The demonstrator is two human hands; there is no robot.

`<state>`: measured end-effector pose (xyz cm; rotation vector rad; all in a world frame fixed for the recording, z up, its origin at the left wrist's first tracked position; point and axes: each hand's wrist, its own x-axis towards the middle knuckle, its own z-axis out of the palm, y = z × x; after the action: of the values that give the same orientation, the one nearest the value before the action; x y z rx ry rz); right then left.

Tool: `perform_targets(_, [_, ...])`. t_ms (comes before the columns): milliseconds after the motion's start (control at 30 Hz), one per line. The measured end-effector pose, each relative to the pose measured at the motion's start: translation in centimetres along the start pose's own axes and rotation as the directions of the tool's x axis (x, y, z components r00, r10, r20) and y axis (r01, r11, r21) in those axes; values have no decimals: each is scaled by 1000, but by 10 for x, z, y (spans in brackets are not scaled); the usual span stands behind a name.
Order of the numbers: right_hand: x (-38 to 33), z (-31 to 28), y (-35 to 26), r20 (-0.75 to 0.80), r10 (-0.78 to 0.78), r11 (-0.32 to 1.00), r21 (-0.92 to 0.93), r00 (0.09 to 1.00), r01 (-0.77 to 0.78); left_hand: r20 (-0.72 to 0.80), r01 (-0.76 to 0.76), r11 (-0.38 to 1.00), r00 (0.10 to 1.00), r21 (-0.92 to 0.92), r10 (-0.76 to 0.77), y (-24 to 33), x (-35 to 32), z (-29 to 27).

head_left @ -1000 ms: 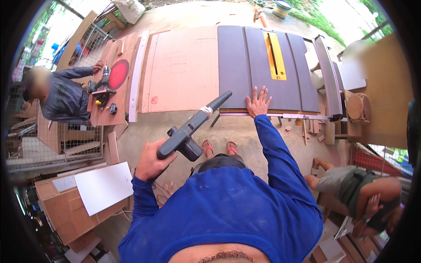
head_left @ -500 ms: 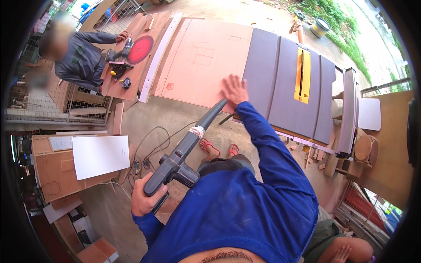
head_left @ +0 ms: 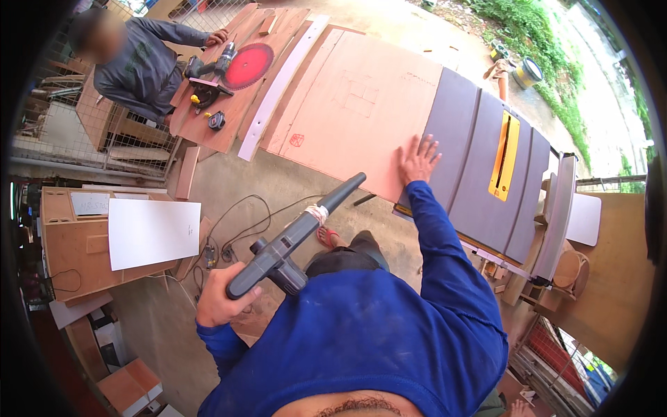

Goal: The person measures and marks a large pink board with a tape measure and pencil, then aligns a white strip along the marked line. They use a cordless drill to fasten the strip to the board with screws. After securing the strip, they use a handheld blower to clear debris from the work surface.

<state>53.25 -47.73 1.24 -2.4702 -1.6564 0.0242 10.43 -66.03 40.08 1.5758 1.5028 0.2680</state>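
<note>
My left hand (head_left: 221, 295) is wrapped round the rear handle of a dark grey cordless blower (head_left: 278, 254). Its long nozzle, bound with a pale wrap, points up and right toward the front edge of a pinkish plywood panel (head_left: 333, 132), without touching it. Fingers spread, my right hand (head_left: 419, 160) lies flat where the panel meets the grey top of a table saw (head_left: 455, 160). A yellow insert (head_left: 504, 156) with a dark slot is set into the saw top, right of that hand.
At the far left a co-worker (head_left: 139, 62) stands by boards bearing a red circular blade (head_left: 248, 66), a cordless drill (head_left: 221, 59) and a tape measure (head_left: 217, 121). A white sheet (head_left: 154, 233) lies on a wooden cabinet at left. Cables (head_left: 260, 208) trail over the floor.
My view has shifted, so the bench appears farther right. My right hand has slid right, its fingers now over the grey saw top. The nozzle tip is farther from that hand.
</note>
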Motion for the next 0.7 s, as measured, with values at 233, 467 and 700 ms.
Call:
perform_targets(233, [-21,27,-148,-106,-507,828,216,855,517,-171,144,989,975,18,-139,4,16,-41])
perform_targets(467, [76,71,-264,-222,-717,596,297,661,746,-496,403,908,769,-112,-403,10,24,-17])
perform_targets(700, [302,89,-277,-159,-607,769,129,778,626,-359,385,857,789,-342,-498,51,69,-2])
